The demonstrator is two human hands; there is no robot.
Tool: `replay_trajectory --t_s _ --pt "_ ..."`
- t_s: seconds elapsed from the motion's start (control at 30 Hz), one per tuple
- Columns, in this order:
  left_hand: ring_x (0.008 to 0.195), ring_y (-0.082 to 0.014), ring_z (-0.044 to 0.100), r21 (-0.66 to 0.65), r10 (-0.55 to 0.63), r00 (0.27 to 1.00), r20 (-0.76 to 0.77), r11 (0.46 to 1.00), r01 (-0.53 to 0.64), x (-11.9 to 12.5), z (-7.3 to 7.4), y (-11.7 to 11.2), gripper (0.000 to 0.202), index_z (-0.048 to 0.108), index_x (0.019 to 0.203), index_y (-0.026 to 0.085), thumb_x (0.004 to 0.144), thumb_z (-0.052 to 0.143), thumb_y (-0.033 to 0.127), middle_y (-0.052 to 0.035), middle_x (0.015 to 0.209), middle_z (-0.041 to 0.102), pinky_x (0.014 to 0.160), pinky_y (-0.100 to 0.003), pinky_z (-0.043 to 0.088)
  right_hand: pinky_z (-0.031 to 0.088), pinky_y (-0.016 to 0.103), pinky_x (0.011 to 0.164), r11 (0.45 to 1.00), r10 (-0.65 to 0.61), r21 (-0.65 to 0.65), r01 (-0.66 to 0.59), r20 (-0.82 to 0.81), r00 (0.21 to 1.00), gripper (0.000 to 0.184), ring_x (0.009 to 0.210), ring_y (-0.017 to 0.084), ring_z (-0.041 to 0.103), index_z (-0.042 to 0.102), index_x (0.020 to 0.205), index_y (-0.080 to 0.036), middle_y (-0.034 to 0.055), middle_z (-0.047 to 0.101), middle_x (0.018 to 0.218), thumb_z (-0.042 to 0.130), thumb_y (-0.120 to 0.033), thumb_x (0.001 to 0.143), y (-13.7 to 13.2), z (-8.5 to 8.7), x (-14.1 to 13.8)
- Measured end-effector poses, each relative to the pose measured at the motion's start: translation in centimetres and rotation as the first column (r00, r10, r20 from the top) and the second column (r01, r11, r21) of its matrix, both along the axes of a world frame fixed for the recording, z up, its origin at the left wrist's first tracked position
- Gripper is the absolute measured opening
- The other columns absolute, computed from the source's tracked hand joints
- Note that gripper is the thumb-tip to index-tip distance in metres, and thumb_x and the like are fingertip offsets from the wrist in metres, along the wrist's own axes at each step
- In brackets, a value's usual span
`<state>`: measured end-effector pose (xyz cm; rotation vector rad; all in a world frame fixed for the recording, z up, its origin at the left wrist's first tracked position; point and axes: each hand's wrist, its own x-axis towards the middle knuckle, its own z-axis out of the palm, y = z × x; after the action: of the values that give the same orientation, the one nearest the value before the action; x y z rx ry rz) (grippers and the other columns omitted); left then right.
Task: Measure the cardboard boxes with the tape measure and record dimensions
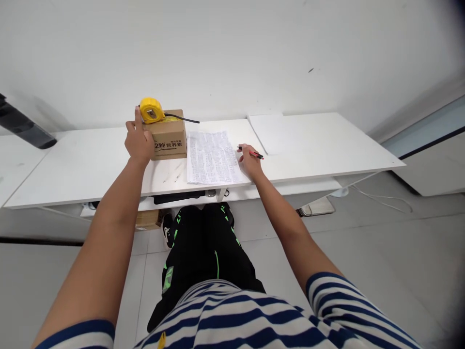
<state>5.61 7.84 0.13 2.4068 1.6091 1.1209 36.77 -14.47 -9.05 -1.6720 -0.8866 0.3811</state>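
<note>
While the right hand (250, 160) pinches a pen (251, 153), the left hand (138, 140), half-open, touches the tape measure (151, 110): rigid, probably light, best gripped across its sides.

On box (169, 138), tape measure (150, 110) (paper (212, 157) right)

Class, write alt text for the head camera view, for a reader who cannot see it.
A person's left hand rests against a small cardboard box on a white table, index finger raised beside the yellow tape measure on top. The right hand holds a red pen beside a sheet of dense writing lying next to the box.
</note>
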Motion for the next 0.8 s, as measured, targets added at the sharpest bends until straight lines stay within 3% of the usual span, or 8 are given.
replay_trajectory --t_s 0.1,0.2,0.3,0.43,0.57,0.8 --pt "0.123 -0.0274 0.059 -0.002 0.000 1.000 -0.024 1.000 0.000 0.5 0.1 0.6 0.067 0.027 0.171 0.021 0.107 0.032 0.042 -0.0118 0.146 0.051 0.096 -0.045 0.048 0.048 0.030 0.073 0.997 -0.019 0.079 0.025 -0.083 0.996 0.034 0.066 0.013 0.053 0.061 0.081 -0.022 0.0004 0.063 0.079 0.054 -0.051 0.098 0.2 -0.5 0.5" --pt "0.117 -0.0266 0.062 0.021 0.012 0.996 -0.091 1.000 -0.010 0.8 0.4 1.1 0.074 0.022 0.172 0.020 0.100 0.040 0.026 -0.0158 0.147 0.052 0.092 -0.045 0.050 0.041 0.029 0.067 0.996 0.054 0.072 -0.049 -0.070 0.996 0.039 0.063 0.014 0.047 0.053 0.066 -0.023 -0.0032 0.048 0.060 0.056 -0.046 0.097 0.2 -1.1 0.7" --pt "0.114 -0.0277 0.063 0.041 0.025 0.992 -0.125 0.999 -0.020 1.0 0.6 1.5 0.081 0.018 0.173 0.019 0.096 0.044 0.020 -0.0185 0.145 0.053 0.091 -0.044 0.052 0.034 0.029 0.064 0.995 0.099 -0.011 -0.099 0.021 0.995 0.045 0.062 0.013 0.043 0.044 0.059 -0.023 -0.0038 0.043 0.058 0.061 -0.044 0.095 0.2 -1.3 0.6" --pt "0.112 -0.0289 0.063 0.047 0.025 0.992 -0.123 0.999 -0.019 1.1 0.8 1.6 0.082 0.017 0.173 0.020 0.096 0.044 0.018 -0.0195 0.146 0.054 0.091 -0.045 0.054 0.026 0.030 0.061 0.994 0.075 -0.087 -0.067 0.100 0.992 0.049 0.060 0.012 0.029 0.030 0.057 -0.024 -0.0057 0.028 0.056 0.060 -0.037 0.093 0.3 -0.9 0.2" --pt "0.112 -0.0290 0.063 0.049 0.030 0.993 -0.111 0.999 -0.025 1.0 0.7 1.4 0.080 0.018 0.173 0.019 0.097 0.044 0.020 -0.0198 0.145 0.054 0.091 -0.046 0.055 0.022 0.031 0.060 0.991 0.076 -0.120 -0.062 0.111 0.991 0.047 0.060 0.012 0.024 0.026 0.058 -0.025 -0.0061 0.021 0.057 0.058 -0.035 0.091 0.3 -0.5 -0.1" --pt "0.105 -0.0269 0.063 0.044 0.036 0.992 -0.118 0.999 -0.031 0.9 0.8 0.9 0.072 0.028 0.170 0.017 0.100 0.041 0.022 -0.0184 0.143 0.055 0.090 -0.045 0.055 0.022 0.031 0.059 0.986 0.127 -0.121 -0.116 0.091 0.988 0.045 0.059 0.012 0.025 0.027 0.057 -0.025 -0.0064 0.022 0.057 0.059 -0.035 0.087 0.3 -0.8 0.1"
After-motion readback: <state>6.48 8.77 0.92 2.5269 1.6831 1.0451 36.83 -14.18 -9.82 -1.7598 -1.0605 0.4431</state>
